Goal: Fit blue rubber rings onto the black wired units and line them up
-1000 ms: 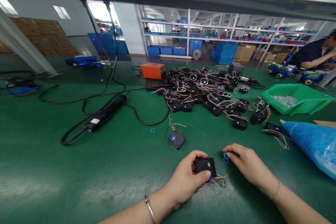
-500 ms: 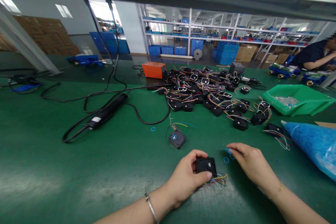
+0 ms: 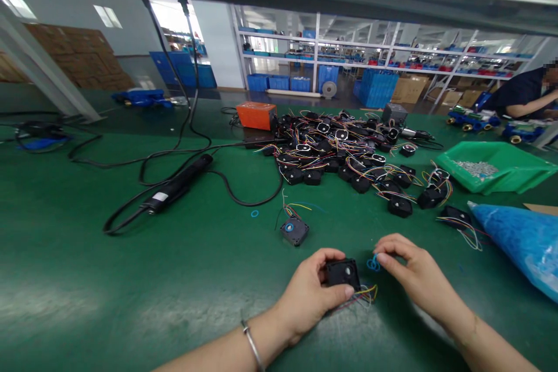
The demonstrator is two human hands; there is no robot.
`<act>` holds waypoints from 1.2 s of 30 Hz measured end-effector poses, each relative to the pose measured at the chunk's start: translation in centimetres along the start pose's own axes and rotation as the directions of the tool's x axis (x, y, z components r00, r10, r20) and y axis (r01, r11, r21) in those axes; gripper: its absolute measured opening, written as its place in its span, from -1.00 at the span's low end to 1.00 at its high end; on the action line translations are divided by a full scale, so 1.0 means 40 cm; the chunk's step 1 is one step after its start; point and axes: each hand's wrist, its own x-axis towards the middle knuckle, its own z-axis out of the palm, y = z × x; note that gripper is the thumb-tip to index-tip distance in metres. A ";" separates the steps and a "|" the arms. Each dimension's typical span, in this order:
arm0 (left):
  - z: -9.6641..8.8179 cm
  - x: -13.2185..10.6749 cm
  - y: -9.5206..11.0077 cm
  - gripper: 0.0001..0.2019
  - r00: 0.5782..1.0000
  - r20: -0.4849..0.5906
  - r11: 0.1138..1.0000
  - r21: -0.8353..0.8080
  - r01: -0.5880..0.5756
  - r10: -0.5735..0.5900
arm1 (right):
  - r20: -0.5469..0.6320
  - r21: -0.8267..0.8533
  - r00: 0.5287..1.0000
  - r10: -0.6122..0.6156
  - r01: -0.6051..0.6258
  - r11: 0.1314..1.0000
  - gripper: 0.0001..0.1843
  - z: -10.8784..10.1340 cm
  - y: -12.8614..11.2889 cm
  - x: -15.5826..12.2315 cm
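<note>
Both angled inward, left fingers (image 3: 330, 254) clasp a black unit (image 3: 339, 275), right fingers (image 3: 389, 263) pinch blue rings (image 3: 373, 264).

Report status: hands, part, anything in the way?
Left hand gripping black unit. Right hand pinching blue rings. Nearby: loose wires trailing off the unit; second unit beyond left hand, blue ring on top.

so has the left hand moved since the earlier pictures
No: judged against the orange box, the left hand shows no clear shift either way, still holding the black part.
</note>
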 end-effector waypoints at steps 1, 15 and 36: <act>0.002 0.000 0.000 -0.48 1.000 0.006 1.000 0.008 -0.008 0.008 | 0.022 0.045 1.000 -0.016 0.015 0.999 -0.78 0.014 -0.015 -0.007; 0.006 0.002 -0.003 -0.54 0.997 0.035 0.998 0.004 -0.067 0.067 | -0.102 0.094 0.989 -0.106 0.115 0.989 -0.92 0.094 -0.069 -0.045; -0.009 0.013 0.022 -0.70 0.979 0.134 0.984 0.070 -0.162 0.151 | 0.062 0.361 0.996 -0.068 0.041 0.932 -0.82 0.119 -0.079 -0.022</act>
